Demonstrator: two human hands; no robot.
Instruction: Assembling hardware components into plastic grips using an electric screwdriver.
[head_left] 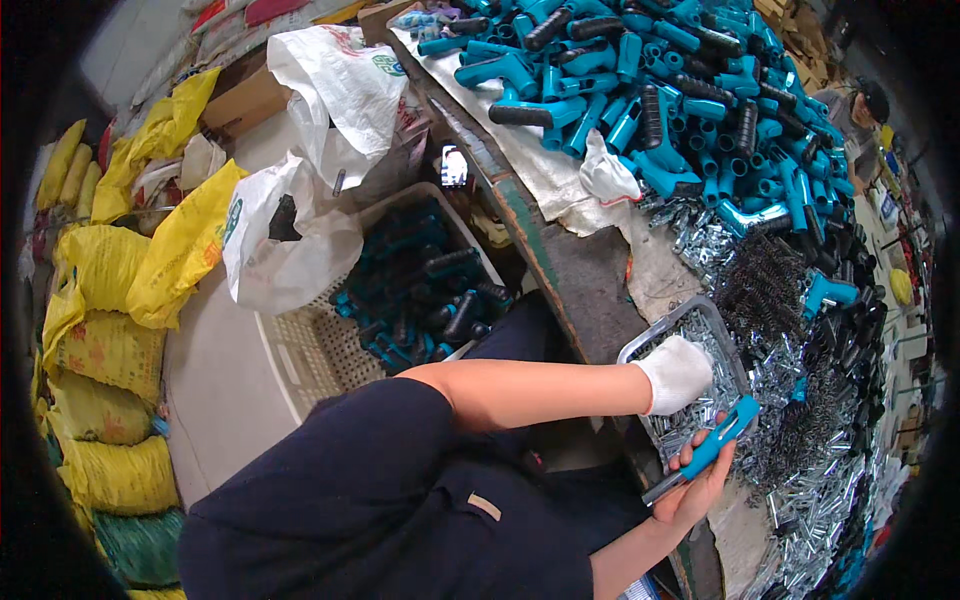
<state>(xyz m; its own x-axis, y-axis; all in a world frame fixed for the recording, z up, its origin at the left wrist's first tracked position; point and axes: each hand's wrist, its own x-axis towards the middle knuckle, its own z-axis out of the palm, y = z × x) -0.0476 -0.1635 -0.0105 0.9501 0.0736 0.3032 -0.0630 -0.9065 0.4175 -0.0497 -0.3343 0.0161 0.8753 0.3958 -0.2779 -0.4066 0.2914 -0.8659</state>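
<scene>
My left hand (679, 376), in a white knit glove, reaches into a grey plastic tray (738, 362) of small shiny metal parts (703, 340). Its fingertips are hidden among these parts. Below it, my bare right hand (697, 486) is closed around a teal plastic tool handle (722, 437), held at a slant beside the tray. The handle has a long slot in its upper part, and a grey end sticks out below my fingers.
Teal and black handles (640, 90) are heaped across the far bench. Dark springs (762, 275) and loose metal pieces (815, 520) lie right of the tray. A crate (300, 345) of handles stands left of the bench, near white bags (285, 240) and stacked yellow sacks (110, 350).
</scene>
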